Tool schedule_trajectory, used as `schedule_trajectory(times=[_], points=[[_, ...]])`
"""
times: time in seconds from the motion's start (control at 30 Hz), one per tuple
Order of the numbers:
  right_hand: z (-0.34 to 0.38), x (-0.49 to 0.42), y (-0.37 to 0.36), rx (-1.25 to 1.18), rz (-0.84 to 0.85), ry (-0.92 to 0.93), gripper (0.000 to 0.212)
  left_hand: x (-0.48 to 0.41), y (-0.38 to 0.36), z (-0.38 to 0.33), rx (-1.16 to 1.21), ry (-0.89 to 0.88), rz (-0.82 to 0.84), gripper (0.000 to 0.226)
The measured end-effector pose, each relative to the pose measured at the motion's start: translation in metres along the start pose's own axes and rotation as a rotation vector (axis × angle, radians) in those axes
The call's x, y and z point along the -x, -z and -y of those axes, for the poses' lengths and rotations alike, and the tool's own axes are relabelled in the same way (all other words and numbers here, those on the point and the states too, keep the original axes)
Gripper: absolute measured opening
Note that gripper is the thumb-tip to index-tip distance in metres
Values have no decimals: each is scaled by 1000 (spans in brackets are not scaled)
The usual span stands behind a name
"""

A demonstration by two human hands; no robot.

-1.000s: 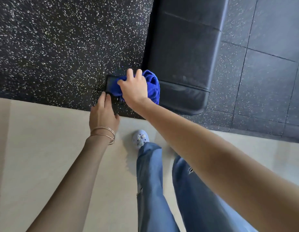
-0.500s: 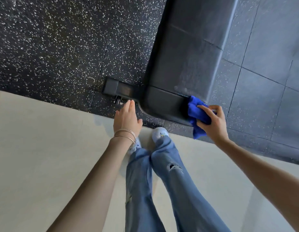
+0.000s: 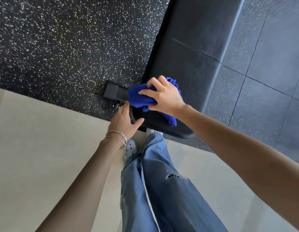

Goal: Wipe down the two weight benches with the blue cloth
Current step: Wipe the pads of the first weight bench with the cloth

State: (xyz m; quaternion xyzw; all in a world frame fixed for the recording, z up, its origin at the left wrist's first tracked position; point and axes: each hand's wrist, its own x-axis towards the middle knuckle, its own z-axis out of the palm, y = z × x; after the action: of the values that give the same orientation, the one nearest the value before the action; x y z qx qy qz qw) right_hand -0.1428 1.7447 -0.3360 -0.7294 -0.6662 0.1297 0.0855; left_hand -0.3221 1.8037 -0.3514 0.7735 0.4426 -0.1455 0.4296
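Note:
A black padded weight bench runs from the top of the view down to its rounded near end just ahead of my feet. My right hand grips the bunched blue cloth and presses it on the left side of the bench's near end. A tail of the cloth hangs down below my wrist. My left hand has its fingers apart and rests against the left corner of the near end, holding nothing. Only one bench is in view.
The bench's black metal foot sticks out to the left on the speckled black rubber floor. A pale smooth floor begins just under me. My jeans-clad legs and a white shoe stand close to the bench end.
My right hand has carried the blue cloth from the right corner of the bench's near end across to its left side. My left hand has stayed by the left corner.

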Motion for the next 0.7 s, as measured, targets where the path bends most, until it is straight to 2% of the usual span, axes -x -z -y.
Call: schedule_trajectory(times=[0.07,0.23,0.3,0.43,0.57,0.63,0.7], points=[[-24,33,6,4,-48,-18,45,-5,-3,-11,-2,-7,24,85],[-62,145,9,-42,-76,-338,46,-18,-11,-29,-10,-8,-1,88],[-63,158,5,-77,-71,-399,47,-23,-11,-32,5,-2,-26,89],[-49,111,-2,-82,-155,-347,41,-31,-12,-31,54,66,-32,92],[-38,20,1,-99,-138,-238,41,-29,-8,-27,-24,64,59,90],[-41,-34,9,-78,-81,-165,40,-28,-5,-27,-83,44,92,91],[-51,-80,16,41,105,-66,41,-28,-2,-29,-96,43,108,92]])
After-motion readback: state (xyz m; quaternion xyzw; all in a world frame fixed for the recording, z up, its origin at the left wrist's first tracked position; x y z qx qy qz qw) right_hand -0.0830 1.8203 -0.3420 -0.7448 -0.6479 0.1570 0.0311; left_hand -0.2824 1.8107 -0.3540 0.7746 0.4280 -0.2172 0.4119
